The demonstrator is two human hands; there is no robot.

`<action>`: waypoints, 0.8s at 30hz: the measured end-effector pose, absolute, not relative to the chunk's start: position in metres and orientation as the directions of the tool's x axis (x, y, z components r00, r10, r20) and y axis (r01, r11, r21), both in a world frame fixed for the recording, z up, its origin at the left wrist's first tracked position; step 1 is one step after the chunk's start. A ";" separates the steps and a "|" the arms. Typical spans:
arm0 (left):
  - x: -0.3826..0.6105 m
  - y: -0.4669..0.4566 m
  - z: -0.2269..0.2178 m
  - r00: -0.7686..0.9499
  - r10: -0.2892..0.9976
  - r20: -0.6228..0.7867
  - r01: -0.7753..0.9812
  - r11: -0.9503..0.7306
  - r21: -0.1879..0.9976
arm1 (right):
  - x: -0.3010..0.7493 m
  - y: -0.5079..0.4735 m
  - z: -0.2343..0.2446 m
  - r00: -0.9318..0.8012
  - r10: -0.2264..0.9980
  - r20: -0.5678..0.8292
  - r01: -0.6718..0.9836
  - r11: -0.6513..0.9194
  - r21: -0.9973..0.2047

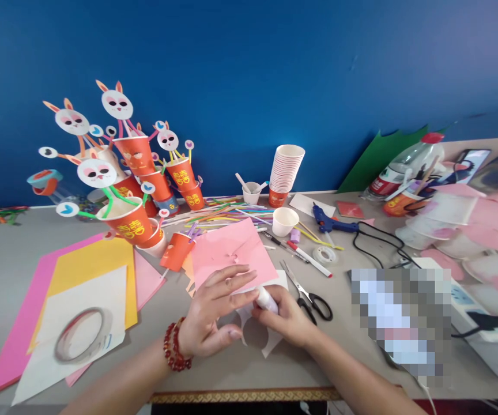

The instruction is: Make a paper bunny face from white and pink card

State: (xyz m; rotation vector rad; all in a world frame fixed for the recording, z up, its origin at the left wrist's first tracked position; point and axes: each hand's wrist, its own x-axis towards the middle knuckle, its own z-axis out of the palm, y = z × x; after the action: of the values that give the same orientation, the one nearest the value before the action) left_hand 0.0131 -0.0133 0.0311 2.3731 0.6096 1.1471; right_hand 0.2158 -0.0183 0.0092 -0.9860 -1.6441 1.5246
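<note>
My right hand (284, 316) is closed around a short white-and-pale-lilac glue stick (267, 301). My left hand (218, 311) is open, fingers stretched out, with a fingertip close to the top of the stick; whether they touch I cannot tell. Beneath and beyond both hands lies a sheet of pink paper (234, 248) with a small tear in it. White paper scraps (274, 341) with curved cut edges lie under my hands. Just right of them are black-handled scissors (305, 295), their blades slightly apart. A small purple cap (294, 235) stands near a white paper cup (285, 221).
Red paper cups with rabbit faces (130, 222) stand at left, above coloured sheets and a tape roll (80, 334). Pipe cleaners (223, 211), pens and stacked cups (287, 170) lie behind. A blue glue gun (333, 222), its cord and a power strip (469, 311) occupy the right.
</note>
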 end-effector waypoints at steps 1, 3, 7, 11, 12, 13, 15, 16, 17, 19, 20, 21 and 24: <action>0.013 -0.014 0.030 0.558 0.552 0.619 0.197 -0.813 0.547 | 0.216 -0.018 0.010 -0.477 0.879 -0.017 0.077 0.022 -0.997; 0.013 -0.014 0.029 0.559 0.540 0.629 0.199 -0.824 0.531 | 0.215 -0.019 0.010 -0.470 0.883 -0.020 0.075 0.017 -0.997; 0.015 -0.011 0.030 0.568 0.530 0.630 0.210 -0.833 0.512 | 0.215 -0.019 0.009 -0.495 0.869 -0.022 0.077 0.019 -0.997; 0.015 -0.010 0.031 0.561 0.538 0.629 0.207 -0.827 0.523 | 0.215 -0.019 0.008 -0.503 0.864 -0.011 0.077 0.032 -0.996; 0.014 -0.010 0.031 0.562 0.538 0.628 0.202 -0.826 0.526 | 0.215 -0.019 0.007 -0.502 0.865 -0.010 0.079 0.034 -0.996; 0.014 -0.011 0.031 0.563 0.536 0.629 0.196 -0.826 0.528 | 0.215 -0.020 0.007 -0.500 0.866 -0.012 0.081 0.033 -0.996; 0.014 -0.012 0.031 0.565 0.523 0.638 0.180 -0.833 0.524 | 0.215 -0.020 0.007 -0.493 0.870 -0.015 0.081 0.029 -0.996; 0.014 -0.012 0.031 0.567 0.517 0.641 0.175 -0.836 0.520 | 0.214 -0.021 0.007 -0.486 0.874 -0.014 0.081 0.029 -0.996; 0.014 -0.012 0.031 0.569 0.514 0.642 0.173 -0.838 0.517 | 0.214 -0.021 0.007 -0.482 0.876 -0.013 0.082 0.030 -0.996; 0.015 -0.012 0.032 0.572 0.518 0.636 0.182 -0.836 0.518 | 0.214 -0.021 0.007 -0.481 0.877 -0.009 0.080 0.034 -0.996; 0.016 -0.012 0.032 0.572 0.526 0.630 0.187 -0.831 0.524 | 0.214 -0.020 0.007 -0.484 0.875 -0.008 0.078 0.035 -0.996; 0.016 -0.012 0.033 0.568 0.535 0.625 0.190 -0.824 0.533 | 0.214 -0.020 0.008 -0.489 0.872 -0.009 0.076 0.032 -0.997; 0.017 -0.013 0.034 0.540 0.565 0.624 0.168 -0.799 0.577 | 0.216 -0.019 0.008 -0.500 0.866 -0.018 0.071 0.020 -0.997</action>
State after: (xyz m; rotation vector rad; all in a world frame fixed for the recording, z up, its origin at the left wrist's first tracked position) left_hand 0.0173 -0.0129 0.0341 2.3267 0.5948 1.1761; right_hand 0.2160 -0.0185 0.0081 -0.9687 -1.6464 1.5482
